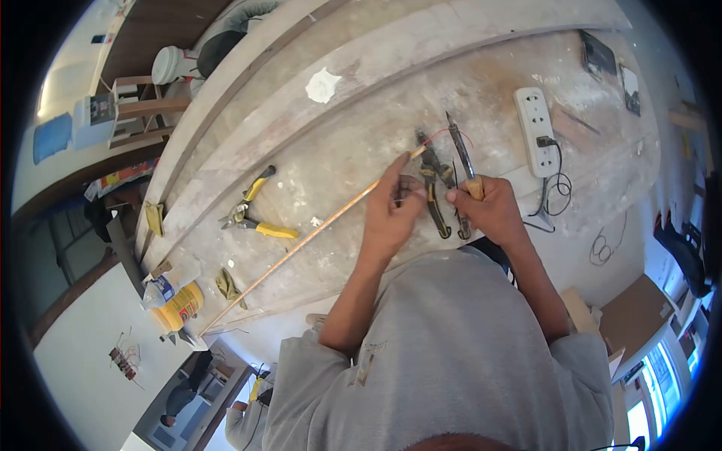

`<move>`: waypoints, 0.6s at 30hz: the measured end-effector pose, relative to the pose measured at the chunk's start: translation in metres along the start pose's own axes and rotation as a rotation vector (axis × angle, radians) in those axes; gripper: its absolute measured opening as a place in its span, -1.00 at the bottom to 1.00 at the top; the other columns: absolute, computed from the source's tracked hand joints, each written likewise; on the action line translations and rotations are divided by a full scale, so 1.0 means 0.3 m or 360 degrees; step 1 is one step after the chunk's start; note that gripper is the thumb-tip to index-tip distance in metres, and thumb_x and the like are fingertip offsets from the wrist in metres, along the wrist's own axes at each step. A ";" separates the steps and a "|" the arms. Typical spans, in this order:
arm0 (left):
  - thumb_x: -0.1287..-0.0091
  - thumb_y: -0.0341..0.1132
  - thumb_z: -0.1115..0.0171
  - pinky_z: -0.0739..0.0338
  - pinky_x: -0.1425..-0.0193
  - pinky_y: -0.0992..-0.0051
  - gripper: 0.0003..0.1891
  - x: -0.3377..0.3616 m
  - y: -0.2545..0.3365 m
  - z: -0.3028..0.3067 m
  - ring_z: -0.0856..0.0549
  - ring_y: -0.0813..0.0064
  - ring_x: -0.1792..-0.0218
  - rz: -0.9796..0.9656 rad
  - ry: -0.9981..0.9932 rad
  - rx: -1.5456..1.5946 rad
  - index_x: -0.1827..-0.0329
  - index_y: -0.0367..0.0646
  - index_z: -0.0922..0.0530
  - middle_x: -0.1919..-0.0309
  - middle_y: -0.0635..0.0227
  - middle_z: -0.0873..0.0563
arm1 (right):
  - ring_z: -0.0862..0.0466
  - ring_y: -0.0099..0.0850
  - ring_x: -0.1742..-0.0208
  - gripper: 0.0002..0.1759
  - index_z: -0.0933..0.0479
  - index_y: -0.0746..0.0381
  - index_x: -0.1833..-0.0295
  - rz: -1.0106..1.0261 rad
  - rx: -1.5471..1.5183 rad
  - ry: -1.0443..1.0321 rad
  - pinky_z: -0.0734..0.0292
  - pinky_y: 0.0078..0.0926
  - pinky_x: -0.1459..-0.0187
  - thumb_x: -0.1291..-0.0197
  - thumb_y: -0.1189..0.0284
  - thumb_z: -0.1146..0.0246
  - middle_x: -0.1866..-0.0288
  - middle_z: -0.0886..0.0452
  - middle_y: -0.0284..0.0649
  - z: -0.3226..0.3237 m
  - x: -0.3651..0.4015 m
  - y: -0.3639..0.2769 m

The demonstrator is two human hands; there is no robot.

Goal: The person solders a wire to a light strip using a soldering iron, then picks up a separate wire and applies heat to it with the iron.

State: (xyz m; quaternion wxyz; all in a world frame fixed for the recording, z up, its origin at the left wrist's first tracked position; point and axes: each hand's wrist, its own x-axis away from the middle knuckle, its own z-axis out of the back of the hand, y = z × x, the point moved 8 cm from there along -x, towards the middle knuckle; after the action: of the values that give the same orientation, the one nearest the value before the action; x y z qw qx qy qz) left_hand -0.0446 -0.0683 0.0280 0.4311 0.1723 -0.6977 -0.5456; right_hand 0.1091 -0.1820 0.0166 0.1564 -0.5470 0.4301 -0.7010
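Strip point(301, 249) runs from near left to far right across the table point(489, 90); the left hand point(392, 214), nearer, holds its far-right end, while the right hand point(490, 210) grips a soldering iron point(461, 150).

From my remote seat I read the power strip point(531, 120) as smooth white plastic. Near it, to the left, the pointed tool point(462, 150) has a glinting metal shaft and a wooden-looking handle point(474, 186). Farther left of the power strip, the rod point(301, 248) shows a coppery gloss; the pliers point(242, 214) there pair dull metal with yellow plastic-looking grips point(277, 231). Beneath the power strip, the tabletop point(481, 83) looks matt and scuffed.
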 end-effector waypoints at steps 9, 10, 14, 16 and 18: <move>-0.60 -0.59 -0.19 -0.72 0.09 0.50 -0.73 -0.012 0.008 -0.032 -0.76 0.56 0.22 -0.0150 0.0203 -0.0105 -0.25 -0.38 -0.72 0.08 0.25 -0.80 | -0.50 -0.69 0.56 -0.74 -0.73 0.29 0.25 -0.0055 -0.0009 -0.0003 -0.35 -0.61 0.54 -0.32 0.33 -0.60 0.51 -0.63 -0.40 0.082 0.004 0.030; -0.60 -0.59 -0.19 -0.72 0.13 0.50 -0.74 -0.012 0.023 -0.038 -0.77 0.56 0.23 -0.0251 0.0234 -0.0258 -0.24 -0.38 -0.72 0.12 0.27 -0.80 | -0.50 -0.69 0.56 -0.74 -0.73 0.29 0.25 -0.0057 0.0003 -0.0006 -0.35 -0.61 0.54 -0.32 0.33 -0.60 0.51 -0.63 -0.40 0.081 0.007 0.032; -0.62 -0.56 -0.24 -0.71 0.21 0.48 -0.78 0.008 0.047 -0.037 -0.79 0.50 0.30 -0.0355 0.0274 -0.0662 -0.21 -0.46 -0.71 0.14 0.19 -0.81 | -0.51 -0.67 0.56 -0.73 -0.73 0.31 0.25 -0.0065 0.0128 -0.0035 -0.38 -0.59 0.53 -0.32 0.32 -0.59 0.51 -0.62 -0.40 0.083 0.000 0.012; -0.61 -0.54 -0.27 -0.72 0.21 0.48 -0.79 0.017 -0.023 -0.005 -0.79 0.49 0.32 -0.0199 0.0297 -0.0290 -0.19 -0.46 -0.71 0.14 0.18 -0.82 | -0.51 -0.65 0.56 -0.72 -0.73 0.31 0.25 -0.0084 0.0256 -0.0098 -0.40 -0.58 0.53 -0.32 0.32 -0.57 0.51 -0.62 -0.40 0.070 -0.024 0.001; -0.61 -0.53 -0.29 -0.73 0.21 0.48 -0.80 0.038 -0.068 0.026 -0.79 0.49 0.34 -0.0050 0.0320 0.0088 -0.17 -0.46 -0.72 0.14 0.16 -0.82 | -0.54 -0.62 0.57 -0.71 -0.73 0.32 0.26 -0.0058 0.0365 -0.0171 -0.43 -0.55 0.53 -0.33 0.30 -0.55 0.52 -0.63 -0.37 0.037 -0.055 -0.013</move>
State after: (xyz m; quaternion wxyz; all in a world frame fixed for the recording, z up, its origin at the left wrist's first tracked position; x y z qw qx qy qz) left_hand -0.0618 -0.0788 0.0139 0.4854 0.2489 -0.6628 -0.5129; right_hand 0.1259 -0.1730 0.0095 0.2279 -0.5700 0.3280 -0.7181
